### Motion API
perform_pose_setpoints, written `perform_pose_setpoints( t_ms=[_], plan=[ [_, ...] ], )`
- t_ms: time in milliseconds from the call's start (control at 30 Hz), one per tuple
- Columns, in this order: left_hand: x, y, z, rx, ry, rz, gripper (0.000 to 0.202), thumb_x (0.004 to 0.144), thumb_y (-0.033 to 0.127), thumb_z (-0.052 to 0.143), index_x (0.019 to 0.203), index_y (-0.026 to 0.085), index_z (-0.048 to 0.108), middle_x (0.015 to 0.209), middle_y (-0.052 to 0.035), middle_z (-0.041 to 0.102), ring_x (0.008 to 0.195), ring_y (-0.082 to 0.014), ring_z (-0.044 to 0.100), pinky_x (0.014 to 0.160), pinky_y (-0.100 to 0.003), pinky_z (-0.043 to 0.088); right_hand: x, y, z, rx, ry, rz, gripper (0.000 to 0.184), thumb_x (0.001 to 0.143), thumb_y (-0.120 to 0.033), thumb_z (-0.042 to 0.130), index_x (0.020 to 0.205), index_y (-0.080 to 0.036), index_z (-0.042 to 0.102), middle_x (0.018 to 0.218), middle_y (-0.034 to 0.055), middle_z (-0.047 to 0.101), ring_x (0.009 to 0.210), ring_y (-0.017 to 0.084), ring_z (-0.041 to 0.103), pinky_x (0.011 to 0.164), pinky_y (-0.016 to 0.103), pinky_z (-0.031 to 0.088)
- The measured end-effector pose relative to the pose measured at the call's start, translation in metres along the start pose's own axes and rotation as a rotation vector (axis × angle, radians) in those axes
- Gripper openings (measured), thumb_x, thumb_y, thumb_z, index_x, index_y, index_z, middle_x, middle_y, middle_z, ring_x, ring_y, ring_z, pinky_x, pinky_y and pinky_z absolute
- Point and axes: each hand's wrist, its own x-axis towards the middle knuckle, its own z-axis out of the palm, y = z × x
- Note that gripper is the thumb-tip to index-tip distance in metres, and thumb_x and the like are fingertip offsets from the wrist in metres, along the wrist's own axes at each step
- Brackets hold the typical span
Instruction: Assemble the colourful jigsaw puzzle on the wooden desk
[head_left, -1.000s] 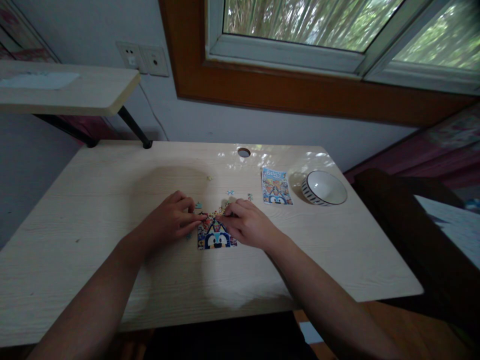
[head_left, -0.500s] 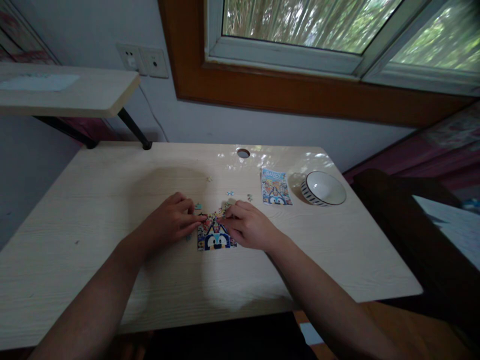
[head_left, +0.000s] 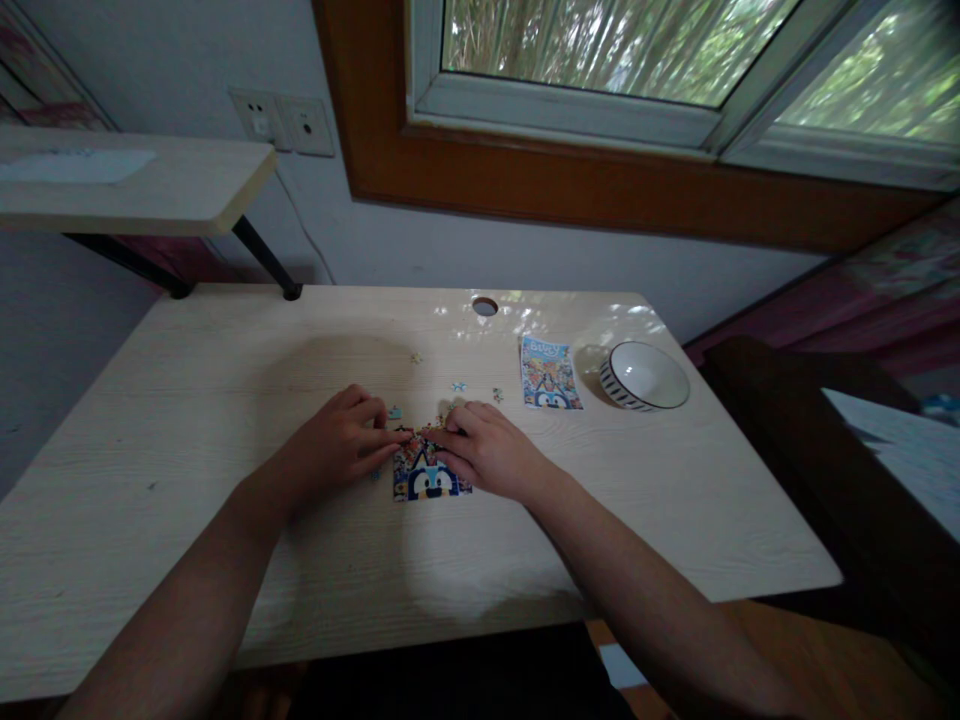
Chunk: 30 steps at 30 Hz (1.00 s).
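Observation:
A partly assembled jigsaw puzzle (head_left: 433, 483) with a blue cartoon dog face lies flat on the table. At its upper left edge my left hand (head_left: 349, 437) grips it, index finger stretched along the top and the other fingers curled. My right hand (head_left: 487, 450) covers the puzzle's right side, its index fingertip pressed on the upper edge close to the left fingertip. Any single piece under those fingertips is hidden. Loose jigsaw pieces lie just beyond the hands: a teal one (head_left: 394, 412), a light blue one (head_left: 459, 386), a dark one (head_left: 497, 395) and a yellowish one (head_left: 416, 358).
A picture card (head_left: 551, 375) showing the same dog lies to the right of the puzzle. Beside it stands a white bowl (head_left: 646, 376) with a striped outside. The pale wooden table (head_left: 637, 510) has a round cable hole (head_left: 485, 307) at the back. A raised shelf (head_left: 187, 185) stands at back left.
My right index finger has straightened and slid left along the puzzle's upper edge, closer to the left fingertip. My left hand has stayed in place.

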Motion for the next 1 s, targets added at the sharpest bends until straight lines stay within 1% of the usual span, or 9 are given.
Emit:
perform_pose_setpoints(
  t_ms=[167, 267, 367, 467, 600, 700, 800, 900, 1000],
  plan=[
    [-0.001, 0.000, 0.000, -0.020, 0.009, -0.022, 0.026, 0.102, 0.034, 0.060, 0.122, 0.033, 0.076, 0.098, -0.0066, 0.065, 0.098, -0.0234, 0.051, 0.087, -0.039, 0.046, -0.001, 0.002, -0.002, 0.027, 0.013, -0.007, 0.035, 0.105, -0.041, 0.055, 0.130, -0.023, 0.070, 0.102, 0.0095, 0.063, 0.098, 0.025, 0.057, 0.086, 0.040, 0.048],
    [-0.002, -0.004, 0.002, -0.039, 0.103, -0.073, 0.024, 0.101, 0.033, 0.060, 0.114, 0.029, 0.079, 0.095, -0.0065, 0.065, 0.093, -0.0223, 0.052, 0.086, -0.038, 0.046, -0.003, 0.007, 0.000, 0.092, 0.049, -0.015, 0.033, 0.105, -0.038, 0.054, 0.130, -0.023, 0.070, 0.101, 0.0093, 0.063, 0.098, 0.024, 0.058, 0.086, 0.040, 0.049],
    [-0.004, -0.013, 0.003, 0.001, 0.247, -0.187, 0.026, 0.101, 0.033, 0.058, 0.102, 0.022, 0.081, 0.087, -0.0067, 0.065, 0.088, -0.0224, 0.053, 0.084, -0.040, 0.045, -0.008, 0.017, 0.000, 0.203, 0.155, 0.013, 0.032, 0.105, -0.031, 0.054, 0.132, -0.024, 0.069, 0.101, 0.0086, 0.063, 0.095, 0.022, 0.058, 0.084, 0.038, 0.051],
    [-0.006, -0.022, 0.002, 0.033, 0.347, -0.320, 0.028, 0.101, 0.033, 0.055, 0.101, 0.021, 0.080, 0.086, -0.0052, 0.067, 0.086, -0.0217, 0.056, 0.088, -0.041, 0.045, -0.013, 0.028, -0.004, 0.317, 0.315, 0.078, 0.033, 0.104, -0.027, 0.053, 0.135, -0.026, 0.067, 0.094, 0.0063, 0.061, 0.091, 0.021, 0.059, 0.080, 0.037, 0.052],
    [-0.009, -0.030, -0.001, 0.023, 0.446, -0.491, 0.029, 0.100, 0.034, 0.053, 0.102, 0.021, 0.079, 0.089, -0.0046, 0.069, 0.088, -0.0220, 0.061, 0.093, -0.042, 0.047, -0.019, 0.038, -0.014, 0.330, 0.481, 0.306, 0.033, 0.105, -0.028, 0.049, 0.131, -0.026, 0.070, 0.095, 0.0066, 0.061, 0.088, 0.021, 0.060, 0.080, 0.038, 0.052],
    [-0.011, -0.034, -0.001, 0.003, 0.477, -0.603, 0.028, 0.098, 0.035, 0.054, 0.103, 0.023, 0.079, 0.093, -0.0047, 0.069, 0.093, -0.0230, 0.062, 0.094, -0.042, 0.049, -0.020, 0.041, -0.019, 0.293, 0.565, 0.434, 0.032, 0.105, -0.031, 0.048, 0.125, -0.025, 0.073, 0.093, 0.0069, 0.063, 0.089, 0.023, 0.061, 0.081, 0.040, 0.052],
    [-0.013, -0.038, 0.000, -0.001, 0.497, -0.659, 0.027, 0.096, 0.034, 0.056, 0.105, 0.023, 0.079, 0.096, -0.0049, 0.070, 0.096, -0.0237, 0.062, 0.096, -0.042, 0.049, -0.020, 0.043, -0.019, 0.277, 0.596, 0.493, 0.031, 0.105, -0.032, 0.048, 0.124, -0.025, 0.073, 0.092, 0.0063, 0.062, 0.088, 0.023, 0.061, 0.081, 0.041, 0.051],
    [-0.014, -0.041, 0.002, -0.007, 0.489, -0.683, 0.027, 0.095, 0.034, 0.056, 0.106, 0.022, 0.079, 0.096, -0.0058, 0.069, 0.095, -0.0242, 0.061, 0.096, -0.042, 0.049, -0.019, 0.045, -0.014, 0.268, 0.582, 0.480, 0.029, 0.104, -0.031, 0.051, 0.122, -0.025, 0.073, 0.094, 0.0073, 0.063, 0.089, 0.024, 0.061, 0.082, 0.041, 0.051],
    [-0.012, -0.041, 0.005, -0.018, 0.455, -0.687, 0.028, 0.095, 0.034, 0.056, 0.105, 0.022, 0.079, 0.094, -0.0059, 0.068, 0.093, -0.0243, 0.061, 0.095, -0.043, 0.048, -0.018, 0.046, -0.008, 0.247, 0.537, 0.423, 0.028, 0.103, -0.028, 0.052, 0.119, -0.025, 0.075, 0.093, 0.0079, 0.063, 0.090, 0.025, 0.061, 0.083, 0.043, 0.050]
  ],
)
